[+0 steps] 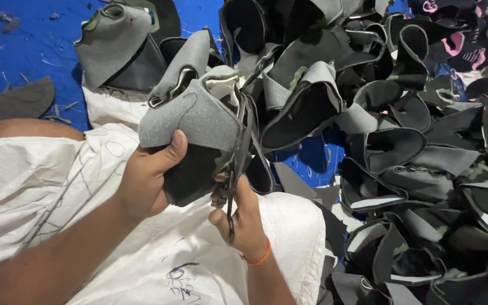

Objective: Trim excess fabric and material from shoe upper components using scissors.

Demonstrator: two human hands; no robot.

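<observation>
My left hand (145, 178) grips a grey and black shoe upper (193, 121) from its left side, thumb pressed on the grey foam face. My right hand (244, 217) holds dark scissors (238, 164) upright, the blades running up along the right edge of that piece. An orange band circles my right wrist. The piece is held above a white sack cloth (57, 175) spread over my lap.
A big heap of black and grey shoe uppers (413, 141) fills the right and the top. More pieces (117, 45) lie at the upper left on a blue floor (24, 51) strewn with scraps. A grey flat piece (9, 104) lies at the far left.
</observation>
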